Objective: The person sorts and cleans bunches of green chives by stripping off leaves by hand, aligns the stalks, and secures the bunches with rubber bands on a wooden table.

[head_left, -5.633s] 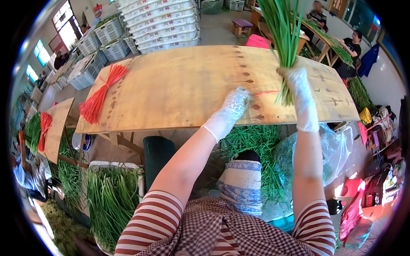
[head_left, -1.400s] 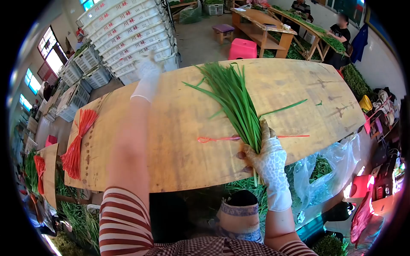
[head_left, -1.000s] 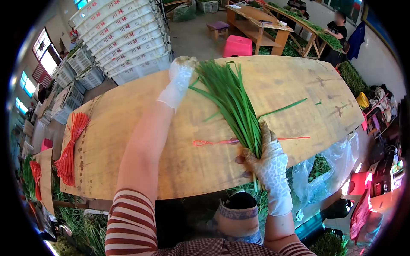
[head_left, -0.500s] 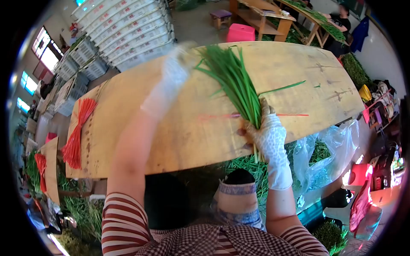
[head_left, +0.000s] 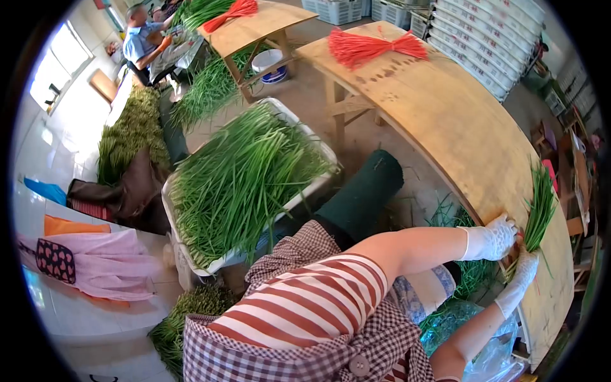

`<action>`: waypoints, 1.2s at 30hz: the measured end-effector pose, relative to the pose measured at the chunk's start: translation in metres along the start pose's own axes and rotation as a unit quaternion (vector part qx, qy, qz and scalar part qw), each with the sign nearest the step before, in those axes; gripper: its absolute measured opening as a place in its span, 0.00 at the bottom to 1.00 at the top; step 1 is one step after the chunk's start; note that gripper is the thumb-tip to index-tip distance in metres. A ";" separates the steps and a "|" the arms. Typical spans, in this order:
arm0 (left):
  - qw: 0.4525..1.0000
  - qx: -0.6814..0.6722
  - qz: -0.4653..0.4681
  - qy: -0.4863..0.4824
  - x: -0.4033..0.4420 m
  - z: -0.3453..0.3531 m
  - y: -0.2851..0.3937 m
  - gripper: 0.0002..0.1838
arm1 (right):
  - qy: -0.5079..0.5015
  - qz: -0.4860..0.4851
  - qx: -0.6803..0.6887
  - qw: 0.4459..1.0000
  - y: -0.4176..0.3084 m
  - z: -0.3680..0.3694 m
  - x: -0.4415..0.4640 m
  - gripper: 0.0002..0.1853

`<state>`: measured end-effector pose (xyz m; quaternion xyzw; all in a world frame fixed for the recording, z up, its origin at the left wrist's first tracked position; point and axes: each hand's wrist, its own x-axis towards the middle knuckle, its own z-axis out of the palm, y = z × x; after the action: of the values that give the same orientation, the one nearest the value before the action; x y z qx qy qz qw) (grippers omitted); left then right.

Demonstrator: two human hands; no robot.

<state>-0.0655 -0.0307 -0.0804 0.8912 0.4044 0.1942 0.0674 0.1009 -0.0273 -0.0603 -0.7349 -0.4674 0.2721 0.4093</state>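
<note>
At the right of the view, a bunch of long green stalks [head_left: 541, 207] lies on the wooden table [head_left: 471, 137]. My right hand [head_left: 524, 270], in a whitish glove, is wrapped round the lower end of the bunch. Close beside it, my left hand [head_left: 500, 239], gloved too, has its fingers bent in at the stalks; a bit of red tie [head_left: 519, 239] shows between the hands. What the left fingertips grip is too small to make out. A bundle of red ties [head_left: 375, 48] lies at the table's far end.
A white crate [head_left: 328, 156] heaped with green stalks [head_left: 242, 181] stands left of my legs. Beyond are a smaller table [head_left: 261, 22], a white bucket [head_left: 270, 63] and a seated person [head_left: 141, 41]. Stacked white crates [head_left: 477, 38] rise behind the table. A clear plastic bag [head_left: 487, 344] hangs below.
The view has swung left and down, bringing the filled crate into sight. My left hand has come from the bunch's leafy end to its lower end, beside my right hand, which still holds it.
</note>
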 end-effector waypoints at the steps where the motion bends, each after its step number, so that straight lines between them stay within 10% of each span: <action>1: 0.999 -0.015 0.010 0.038 -0.008 -0.010 -0.010 0.27 | -0.025 -0.010 0.011 1.000 0.021 -0.006 0.039 0.23; 6: 0.973 -0.096 -0.007 0.210 -0.165 -0.091 -0.068 0.39 | 0.219 -0.201 -0.414 0.860 -0.013 -0.005 0.004 0.36; 8: 0.947 -0.024 -0.138 0.288 -0.265 -0.103 -0.126 0.48 | 0.192 -0.224 -0.324 0.899 -0.090 0.032 -0.082 0.35; 9: 0.921 0.045 -0.240 0.305 -0.321 -0.105 -0.158 0.53 | 0.120 -0.422 -0.153 0.886 -0.073 0.055 -0.081 0.33; 12: 0.781 0.221 -0.549 0.197 -0.472 -0.109 -0.231 0.67 | -0.054 -0.337 -0.066 0.938 -0.090 0.173 -0.176 0.34; 15: 0.714 0.173 -0.678 0.018 -0.539 -0.131 -0.261 0.75 | -0.365 -0.306 -0.109 0.872 -0.149 0.253 -0.278 0.36; 20: 0.753 0.114 -0.648 -0.018 -0.578 -0.147 -0.310 0.43 | -0.583 -0.277 -0.116 0.755 -0.144 0.378 -0.347 0.45; 26: 0.755 -0.047 -0.616 0.220 -0.592 -0.145 -0.300 0.30 | -0.582 -0.029 0.064 0.810 -0.125 0.498 -0.381 0.59; 30: 0.833 0.050 -0.505 0.219 -0.572 -0.124 -0.268 0.27 | -0.609 0.054 0.273 0.742 -0.135 0.533 -0.398 0.44; 33: 0.844 0.094 -0.521 0.089 -0.557 -0.130 -0.233 0.26 | -0.508 0.205 0.239 0.802 -0.136 0.528 -0.406 0.27; 36: 0.856 0.052 -0.452 0.245 -0.567 -0.149 -0.244 0.21 | -0.476 0.197 0.337 0.788 -0.093 0.549 -0.395 0.23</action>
<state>-0.6336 -0.2983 -0.1765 0.5355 0.7759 0.3335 0.0001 -0.5358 -0.1750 -0.2573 -0.4039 -0.3269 0.8023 0.2938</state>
